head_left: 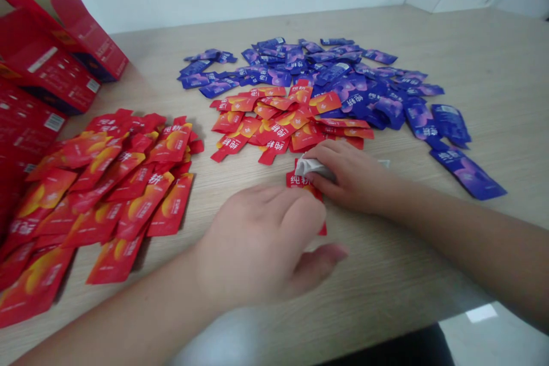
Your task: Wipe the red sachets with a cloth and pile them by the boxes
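My right hand [347, 174] is closed around a crumpled white wipe or piece of paper [305, 166]; its exact kind I cannot make out. Beside and partly under that lies a red sachet [295, 181] with white lettering, half covered by my hands. Closer to me, my left hand [261, 240] hovers over the table, slightly blurred. Its fingers curl downward, largely hidden behind the back of the hand, while the thumb stands apart with nothing visible against it. Just beyond both hands is a small pile of red-orange sachets [278, 126].
A larger heap of red-orange sachets [124, 189] covers the left of the wooden table [472, 68]. Blue-purple sachets [351, 88] spread across the back, one stray sachet [467, 174] at right. Red cardboard boxes [47, 74] stand at far left. The white wall rises behind.
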A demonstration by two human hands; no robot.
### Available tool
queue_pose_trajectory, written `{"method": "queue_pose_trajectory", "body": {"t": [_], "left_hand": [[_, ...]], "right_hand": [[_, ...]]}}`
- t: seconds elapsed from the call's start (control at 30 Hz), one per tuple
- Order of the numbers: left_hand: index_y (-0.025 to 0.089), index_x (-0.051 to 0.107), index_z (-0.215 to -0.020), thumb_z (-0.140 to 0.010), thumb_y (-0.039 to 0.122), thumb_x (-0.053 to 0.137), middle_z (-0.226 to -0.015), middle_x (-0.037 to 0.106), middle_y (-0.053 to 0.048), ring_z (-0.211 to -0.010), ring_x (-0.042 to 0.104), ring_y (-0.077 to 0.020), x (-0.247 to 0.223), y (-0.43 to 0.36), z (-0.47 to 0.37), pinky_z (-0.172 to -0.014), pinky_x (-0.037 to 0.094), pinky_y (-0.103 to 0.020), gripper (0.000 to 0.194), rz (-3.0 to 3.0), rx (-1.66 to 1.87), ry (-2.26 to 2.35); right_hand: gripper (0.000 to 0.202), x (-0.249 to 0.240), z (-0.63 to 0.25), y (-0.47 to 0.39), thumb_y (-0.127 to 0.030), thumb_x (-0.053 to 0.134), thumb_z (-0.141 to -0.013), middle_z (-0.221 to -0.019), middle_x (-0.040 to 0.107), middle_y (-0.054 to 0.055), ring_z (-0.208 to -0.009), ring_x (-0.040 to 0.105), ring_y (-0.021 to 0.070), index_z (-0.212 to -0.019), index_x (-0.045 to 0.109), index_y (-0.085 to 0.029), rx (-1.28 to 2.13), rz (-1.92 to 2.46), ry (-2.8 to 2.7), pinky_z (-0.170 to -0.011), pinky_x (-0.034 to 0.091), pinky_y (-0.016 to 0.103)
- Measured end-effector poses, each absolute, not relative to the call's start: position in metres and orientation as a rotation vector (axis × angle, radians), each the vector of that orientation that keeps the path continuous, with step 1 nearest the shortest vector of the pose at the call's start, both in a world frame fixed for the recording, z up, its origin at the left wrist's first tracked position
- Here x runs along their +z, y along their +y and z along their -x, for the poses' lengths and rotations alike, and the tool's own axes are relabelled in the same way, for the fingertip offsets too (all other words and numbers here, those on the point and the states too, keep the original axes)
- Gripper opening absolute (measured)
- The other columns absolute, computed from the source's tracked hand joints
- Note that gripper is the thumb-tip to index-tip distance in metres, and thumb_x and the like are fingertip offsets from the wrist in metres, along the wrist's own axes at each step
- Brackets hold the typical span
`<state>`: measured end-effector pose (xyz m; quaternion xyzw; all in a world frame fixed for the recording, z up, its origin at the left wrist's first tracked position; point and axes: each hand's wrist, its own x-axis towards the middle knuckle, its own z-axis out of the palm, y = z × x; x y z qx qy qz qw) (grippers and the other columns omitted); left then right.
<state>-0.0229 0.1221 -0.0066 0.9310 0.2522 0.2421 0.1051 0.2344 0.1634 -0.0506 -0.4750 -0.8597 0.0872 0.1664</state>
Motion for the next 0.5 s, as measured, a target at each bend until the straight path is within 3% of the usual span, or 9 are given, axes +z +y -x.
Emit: {"method": "queue_pose_trajectory", "body": {"t": [0.07,0.17,0.3,0.37,0.5], "left_hand": [[0.016,0.069,-0.109,-0.098,0.063,0.073,-0.120,0.080,-0.015,-0.115,0.077,-0.0348,-0.018,0.134,0.012,-0.100,0.064,-0.050,0.049,-2.782,0.574,0.731],[0.006,0.057,-0.144,-0.080,0.072,0.090,-0.157,0.060,-0.030,-0.151,0.056,-0.0472,-0.041,0.137,0.009,-0.125,0.048,-0.063,0.098,-2.744,0.399,0.818],[0.001,0.014,-0.171,-0.074,0.066,0.098,-0.167,0.043,-0.040,-0.157,0.047,-0.0493,-0.060,0.137,0.015,-0.125,0.047,-0.065,0.143,-2.624,0.395,0.926],[0.005,-0.002,-0.174,-0.075,0.063,0.097,-0.169,0.040,-0.040,-0.158,0.046,-0.0497,-0.063,0.141,0.016,-0.124,0.048,-0.066,0.151,-2.577,0.405,0.944],[0.010,-0.013,-0.174,-0.076,0.059,0.098,-0.170,0.039,-0.038,-0.160,0.043,-0.0503,-0.062,0.148,0.018,-0.126,0.044,-0.070,0.156,-2.540,0.398,0.930]], "right_hand": [[0.027,-0.052,-0.235,0.163,-0.030,0.064,-0.104,-0.128,0.074,0.015,-0.121,0.069,0.0360,-0.129,0.069,-0.019,0.248,1.341,-2.452,-0.102,0.055,0.051],[0.025,-0.056,-0.237,0.165,-0.026,0.061,-0.104,-0.127,0.075,0.015,-0.119,0.070,0.0349,-0.127,0.069,-0.020,0.280,1.326,-2.445,-0.101,0.056,0.051],[0.031,-0.055,-0.240,0.165,-0.017,0.067,-0.094,-0.122,0.078,0.012,-0.113,0.073,0.0310,-0.125,0.070,-0.020,0.361,1.322,-2.280,-0.099,0.058,0.046],[0.031,-0.049,-0.239,0.159,-0.015,0.069,-0.092,-0.119,0.079,0.010,-0.109,0.074,0.0290,-0.123,0.071,-0.021,0.420,1.271,-2.241,-0.097,0.059,0.044],[0.029,-0.033,-0.231,0.142,-0.014,0.075,-0.092,-0.117,0.079,0.006,-0.110,0.074,0.0247,-0.118,0.075,-0.024,0.742,0.897,-2.487,-0.098,0.060,0.039]]}}
